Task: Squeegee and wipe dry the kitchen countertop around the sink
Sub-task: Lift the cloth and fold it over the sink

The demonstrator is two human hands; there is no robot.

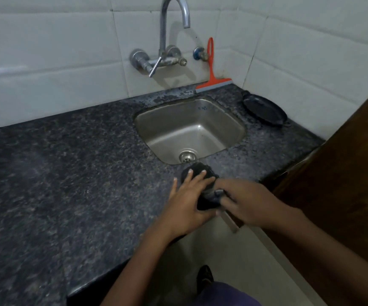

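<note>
A dark cloth (203,173) lies bunched on the speckled dark granite countertop (72,173), just in front of the steel sink (189,129). My left hand (187,202) rests flat on the cloth with fingers spread. My right hand (242,199) grips the cloth's near end at the counter's front edge. An orange squeegee (212,74) leans against the tiled wall behind the sink, blade down on the counter. The counter strip behind the sink looks wet and blotchy.
A chrome wall tap (167,40) arches over the sink. A black round pan (264,109) lies on the counter right of the sink. A brown wooden panel (344,184) closes off the right side. Pale floor (244,261) shows below the counter edge.
</note>
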